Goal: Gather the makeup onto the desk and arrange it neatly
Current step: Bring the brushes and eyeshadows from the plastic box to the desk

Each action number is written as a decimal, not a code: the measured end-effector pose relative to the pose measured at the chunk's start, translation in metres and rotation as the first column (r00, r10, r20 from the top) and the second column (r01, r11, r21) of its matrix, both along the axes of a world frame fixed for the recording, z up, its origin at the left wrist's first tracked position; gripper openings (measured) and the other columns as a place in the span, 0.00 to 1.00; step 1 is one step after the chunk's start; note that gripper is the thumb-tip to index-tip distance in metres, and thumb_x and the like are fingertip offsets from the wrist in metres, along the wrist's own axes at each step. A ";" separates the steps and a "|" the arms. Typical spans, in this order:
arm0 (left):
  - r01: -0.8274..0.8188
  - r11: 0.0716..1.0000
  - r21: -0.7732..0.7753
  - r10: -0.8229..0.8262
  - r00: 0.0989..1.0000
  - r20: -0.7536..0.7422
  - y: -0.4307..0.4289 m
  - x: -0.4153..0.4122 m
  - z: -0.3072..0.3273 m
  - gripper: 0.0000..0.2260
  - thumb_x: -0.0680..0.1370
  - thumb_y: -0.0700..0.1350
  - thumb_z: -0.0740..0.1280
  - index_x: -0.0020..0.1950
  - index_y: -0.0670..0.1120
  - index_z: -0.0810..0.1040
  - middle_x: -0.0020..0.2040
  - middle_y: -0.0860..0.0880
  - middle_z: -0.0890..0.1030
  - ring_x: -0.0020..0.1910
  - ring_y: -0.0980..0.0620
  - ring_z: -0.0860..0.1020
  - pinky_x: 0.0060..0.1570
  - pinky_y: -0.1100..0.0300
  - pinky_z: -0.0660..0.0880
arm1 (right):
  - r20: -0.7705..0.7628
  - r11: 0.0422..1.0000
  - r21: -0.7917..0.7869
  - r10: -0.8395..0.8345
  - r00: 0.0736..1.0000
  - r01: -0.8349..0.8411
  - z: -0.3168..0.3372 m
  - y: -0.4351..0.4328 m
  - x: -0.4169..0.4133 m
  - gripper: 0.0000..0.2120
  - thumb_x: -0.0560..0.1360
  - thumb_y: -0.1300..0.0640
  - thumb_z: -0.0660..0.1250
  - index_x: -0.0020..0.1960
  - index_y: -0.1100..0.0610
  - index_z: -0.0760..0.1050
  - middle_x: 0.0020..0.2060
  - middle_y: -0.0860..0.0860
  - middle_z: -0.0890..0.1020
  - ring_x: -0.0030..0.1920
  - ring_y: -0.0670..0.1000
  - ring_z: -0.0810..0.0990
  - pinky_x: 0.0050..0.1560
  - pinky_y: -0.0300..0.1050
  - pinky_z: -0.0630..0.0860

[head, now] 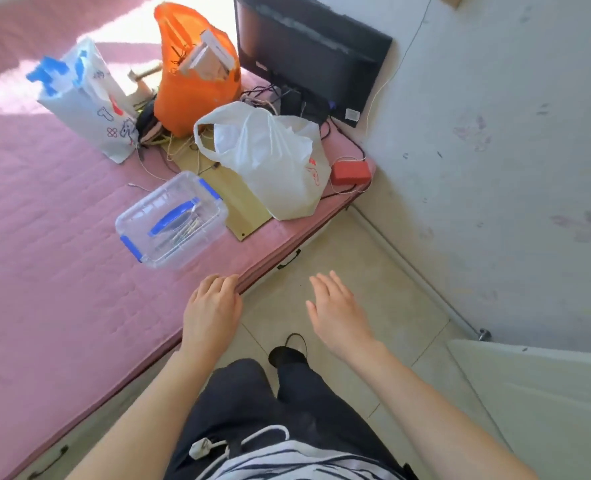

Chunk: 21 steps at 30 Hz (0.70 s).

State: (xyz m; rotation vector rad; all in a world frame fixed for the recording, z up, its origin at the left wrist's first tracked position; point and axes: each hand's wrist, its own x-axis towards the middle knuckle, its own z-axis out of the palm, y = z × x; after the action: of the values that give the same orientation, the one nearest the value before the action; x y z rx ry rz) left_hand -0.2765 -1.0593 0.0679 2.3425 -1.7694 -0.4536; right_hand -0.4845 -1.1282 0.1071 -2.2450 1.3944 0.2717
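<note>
A clear plastic box (171, 220) with blue latches and a blue handle lies on the pink mattress (44, 237) near its edge; thin sticks or brushes show inside it. My left hand (211, 310) hovers at the mattress edge just below the box, fingers loosely bent and holding nothing. My right hand (335, 313) is held out over the tiled floor, fingers straight and empty. No desk is in view.
Behind the box stand a white plastic bag (270, 161), an orange bag (193, 74) holding small cartons, a white and blue paper bag (86, 98), a black monitor (308, 53), loose cables and a small red box (351, 173). A wall rises at the right.
</note>
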 end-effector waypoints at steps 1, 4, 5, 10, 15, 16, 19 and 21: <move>-0.036 0.999 0.006 0.036 0.999 -0.012 -0.001 -0.003 0.000 0.13 0.76 0.39 0.67 0.60 0.41 0.78 0.53 0.45 0.82 0.58 0.42 0.77 0.54 0.48 0.76 | 0.003 0.999 -0.002 0.041 0.999 -0.041 0.000 -0.010 0.002 0.25 0.83 0.51 0.51 0.76 0.60 0.54 0.75 0.54 0.59 0.77 0.53 0.49 0.75 0.45 0.49; -0.137 0.990 0.019 0.138 0.990 -0.021 -0.003 -0.003 -0.002 0.14 0.76 0.39 0.67 0.61 0.41 0.78 0.54 0.45 0.82 0.58 0.43 0.76 0.55 0.49 0.76 | 0.008 0.989 0.002 0.145 0.989 -0.145 -0.004 -0.038 0.013 0.25 0.82 0.51 0.51 0.76 0.60 0.54 0.75 0.54 0.60 0.77 0.53 0.49 0.75 0.45 0.49; -0.170 0.985 0.027 0.171 0.985 -0.021 -0.003 -0.002 -0.003 0.14 0.76 0.39 0.67 0.61 0.41 0.78 0.54 0.45 0.82 0.58 0.44 0.76 0.55 0.49 0.76 | 0.005 0.983 -0.004 0.182 0.983 -0.181 -0.006 -0.047 0.018 0.25 0.82 0.51 0.51 0.76 0.60 0.55 0.75 0.54 0.60 0.77 0.53 0.50 0.76 0.46 0.49; -0.309 0.950 0.035 0.310 0.951 -0.022 0.003 0.013 -0.007 0.14 0.74 0.38 0.68 0.60 0.41 0.78 0.52 0.46 0.82 0.58 0.43 0.77 0.53 0.49 0.77 | -0.006 0.944 -0.012 0.330 0.944 -0.330 -0.020 -0.082 0.055 0.25 0.82 0.51 0.53 0.75 0.61 0.57 0.74 0.55 0.62 0.76 0.55 0.52 0.76 0.47 0.51; -0.426 0.902 0.065 0.429 0.903 -0.024 0.008 0.041 -0.016 0.15 0.73 0.37 0.69 0.59 0.40 0.79 0.53 0.46 0.82 0.57 0.43 0.77 0.52 0.49 0.77 | -0.015 0.915 -0.026 0.403 0.915 -0.404 -0.033 -0.110 0.102 0.24 0.81 0.52 0.55 0.74 0.62 0.60 0.72 0.56 0.66 0.75 0.56 0.56 0.76 0.50 0.52; -0.446 0.892 0.072 0.449 0.893 -0.019 0.007 0.049 -0.018 0.15 0.73 0.36 0.69 0.59 0.40 0.79 0.52 0.46 0.82 0.57 0.43 0.77 0.51 0.49 0.77 | -0.013 0.915 -0.021 0.403 0.915 -0.403 -0.033 -0.114 0.112 0.24 0.81 0.52 0.56 0.74 0.62 0.60 0.72 0.56 0.66 0.75 0.57 0.57 0.76 0.50 0.53; -0.475 0.876 0.083 0.478 0.878 -0.023 0.004 0.077 -0.023 0.15 0.71 0.35 0.70 0.58 0.40 0.79 0.51 0.45 0.83 0.55 0.43 0.78 0.50 0.49 0.77 | -0.011 0.911 -0.017 0.413 0.911 -0.413 -0.034 -0.126 0.142 0.24 0.81 0.53 0.56 0.74 0.62 0.60 0.72 0.56 0.66 0.75 0.56 0.57 0.75 0.49 0.53; -0.487 0.868 0.101 0.492 0.870 -0.026 0.002 0.094 -0.026 0.15 0.72 0.35 0.69 0.58 0.40 0.79 0.51 0.45 0.83 0.55 0.43 0.78 0.51 0.49 0.77 | -0.016 0.910 -0.012 0.415 0.910 -0.415 -0.035 -0.133 0.160 0.24 0.81 0.53 0.55 0.74 0.61 0.60 0.72 0.56 0.65 0.75 0.56 0.56 0.76 0.48 0.53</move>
State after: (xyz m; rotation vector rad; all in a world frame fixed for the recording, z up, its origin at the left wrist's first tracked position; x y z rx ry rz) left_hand -0.1826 -1.0571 0.0420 2.6875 -1.0795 -0.5094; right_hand -0.3246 -1.2613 0.0726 -2.5411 0.9087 0.4170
